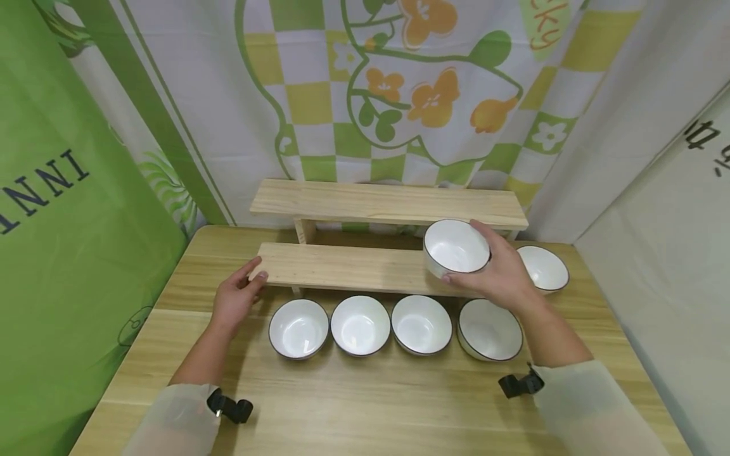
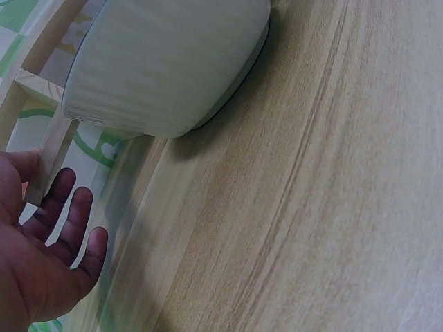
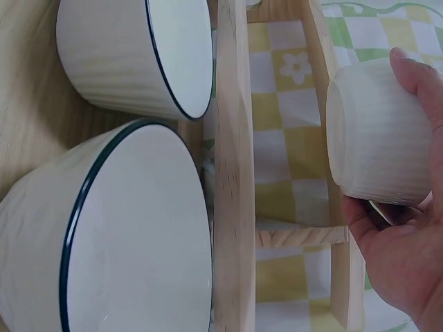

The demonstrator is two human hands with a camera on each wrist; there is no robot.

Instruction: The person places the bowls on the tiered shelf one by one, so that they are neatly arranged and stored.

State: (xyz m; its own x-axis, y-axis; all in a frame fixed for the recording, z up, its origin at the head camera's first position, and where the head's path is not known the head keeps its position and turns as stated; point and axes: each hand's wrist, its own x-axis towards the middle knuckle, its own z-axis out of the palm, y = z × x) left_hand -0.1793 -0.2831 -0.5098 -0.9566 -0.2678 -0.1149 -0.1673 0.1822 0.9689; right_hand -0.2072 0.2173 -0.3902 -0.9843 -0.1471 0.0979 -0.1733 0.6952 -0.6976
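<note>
My right hand (image 1: 502,269) grips a white ribbed bowl (image 1: 456,246) with a dark rim, thumb and fingers on opposite sides. The bowl is over the right part of the lower board of a two-step wooden shelf (image 1: 342,266). In the right wrist view the held bowl (image 3: 377,131) shows its ribbed side and foot, raised above the lower board (image 3: 235,166). My left hand (image 1: 235,297) holds the left end of that lower board; the left wrist view shows the board's end (image 2: 45,166) between thumb and fingers, the other fingers loosely spread.
Several matching bowls stand in a row before the shelf, from the left bowl (image 1: 299,329) to the right bowl (image 1: 490,330). Another bowl (image 1: 544,268) stands at the shelf's right end. Behind the upper board (image 1: 388,201) hangs a patterned curtain (image 1: 308,101); a wooden table (image 1: 365,405) lies beneath.
</note>
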